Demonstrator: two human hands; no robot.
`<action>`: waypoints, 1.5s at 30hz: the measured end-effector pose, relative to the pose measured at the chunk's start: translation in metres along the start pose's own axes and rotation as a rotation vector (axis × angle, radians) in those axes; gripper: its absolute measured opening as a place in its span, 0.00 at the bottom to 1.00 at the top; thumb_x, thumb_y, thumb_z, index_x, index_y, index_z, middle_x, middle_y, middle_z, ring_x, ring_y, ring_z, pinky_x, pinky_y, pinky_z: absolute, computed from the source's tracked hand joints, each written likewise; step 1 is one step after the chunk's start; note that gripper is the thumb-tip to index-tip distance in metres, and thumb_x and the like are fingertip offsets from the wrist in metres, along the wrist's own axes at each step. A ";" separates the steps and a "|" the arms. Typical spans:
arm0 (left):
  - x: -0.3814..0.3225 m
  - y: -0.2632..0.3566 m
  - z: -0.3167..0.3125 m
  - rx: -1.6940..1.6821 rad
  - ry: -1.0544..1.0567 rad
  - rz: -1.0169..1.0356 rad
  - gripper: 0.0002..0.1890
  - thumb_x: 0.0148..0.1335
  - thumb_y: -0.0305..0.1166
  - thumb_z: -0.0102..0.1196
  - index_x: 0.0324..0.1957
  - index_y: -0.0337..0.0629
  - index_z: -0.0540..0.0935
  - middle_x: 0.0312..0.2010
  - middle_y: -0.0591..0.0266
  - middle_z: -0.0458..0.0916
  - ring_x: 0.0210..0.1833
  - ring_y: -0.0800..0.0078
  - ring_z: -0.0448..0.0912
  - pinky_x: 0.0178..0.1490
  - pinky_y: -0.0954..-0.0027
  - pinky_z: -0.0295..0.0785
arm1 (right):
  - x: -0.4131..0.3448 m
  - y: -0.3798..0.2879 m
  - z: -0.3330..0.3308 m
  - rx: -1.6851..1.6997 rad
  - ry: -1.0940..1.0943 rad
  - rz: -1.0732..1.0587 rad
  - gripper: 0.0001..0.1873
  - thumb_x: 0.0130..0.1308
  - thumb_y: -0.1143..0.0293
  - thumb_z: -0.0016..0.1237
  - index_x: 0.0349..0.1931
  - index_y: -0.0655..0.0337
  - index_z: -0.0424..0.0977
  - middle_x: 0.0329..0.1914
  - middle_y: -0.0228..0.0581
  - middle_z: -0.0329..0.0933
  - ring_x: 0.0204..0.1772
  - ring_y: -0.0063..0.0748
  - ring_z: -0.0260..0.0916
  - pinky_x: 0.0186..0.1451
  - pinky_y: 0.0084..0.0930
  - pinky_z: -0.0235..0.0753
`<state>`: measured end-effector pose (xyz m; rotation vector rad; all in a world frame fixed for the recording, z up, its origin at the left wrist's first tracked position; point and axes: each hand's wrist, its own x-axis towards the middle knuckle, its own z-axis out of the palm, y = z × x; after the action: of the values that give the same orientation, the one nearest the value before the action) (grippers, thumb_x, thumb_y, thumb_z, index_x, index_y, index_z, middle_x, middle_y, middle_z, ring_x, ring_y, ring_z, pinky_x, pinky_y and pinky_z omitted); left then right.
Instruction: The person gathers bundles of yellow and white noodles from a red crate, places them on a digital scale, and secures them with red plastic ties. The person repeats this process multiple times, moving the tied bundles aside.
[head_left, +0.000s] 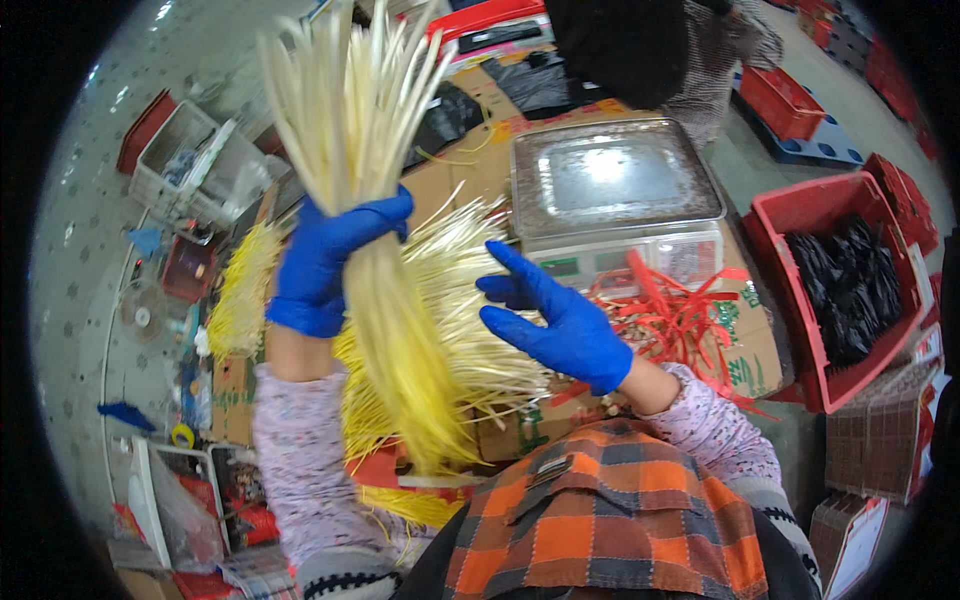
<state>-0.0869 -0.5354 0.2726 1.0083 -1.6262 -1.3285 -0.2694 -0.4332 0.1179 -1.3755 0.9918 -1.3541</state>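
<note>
My left hand (322, 255), in a blue glove, is closed around a thick bundle of yellow chives (375, 300). The pale stalk ends fan out above the fist, and the yellow leaf ends hang blurred below it. To the right, my gloved right hand (559, 319) holds nothing, its fingers spread towards the bundle. Under and between both hands lies a loose pile of the same chives (480, 322), pale ends to the right. Red ties (682, 315) lie in a tangle just beyond the right hand, in front of a weighing scale with a metal pan (611, 176).
Another heap of chives (244, 292) lies at the left. Black plastic bags (529, 79) are on the cardboard-covered table (495, 161). A red crate (772, 225) with black bags stands at the right. White baskets (176, 161) stand left. Across the table is another person (694, 82).
</note>
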 end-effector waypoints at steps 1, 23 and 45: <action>0.003 0.017 0.006 0.175 -0.029 0.122 0.22 0.52 0.28 0.68 0.50 0.34 0.80 0.34 0.60 0.84 0.37 0.69 0.83 0.43 0.69 0.78 | -0.003 0.006 -0.003 -0.005 0.004 0.021 0.37 0.69 0.65 0.56 0.75 0.50 0.54 0.60 0.42 0.76 0.62 0.31 0.74 0.67 0.31 0.70; 0.234 -0.159 0.230 1.246 -0.821 0.844 0.43 0.54 0.40 0.65 0.72 0.54 0.62 0.46 0.45 0.81 0.48 0.46 0.80 0.52 0.52 0.75 | -0.040 0.058 -0.064 0.050 -0.011 0.276 0.26 0.73 0.65 0.50 0.70 0.57 0.64 0.56 0.39 0.80 0.57 0.25 0.77 0.58 0.24 0.75; -0.030 -0.142 -0.034 0.686 -0.161 0.196 0.31 0.59 0.28 0.66 0.65 0.42 0.74 0.59 0.54 0.78 0.62 0.62 0.75 0.66 0.64 0.67 | -0.059 0.055 -0.008 -0.312 -0.277 0.270 0.25 0.73 0.52 0.45 0.64 0.54 0.70 0.42 0.49 0.83 0.45 0.48 0.82 0.48 0.38 0.79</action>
<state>-0.0305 -0.5391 0.1344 1.1006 -2.3157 -0.7344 -0.2773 -0.3898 0.0505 -1.5436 1.1818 -0.8074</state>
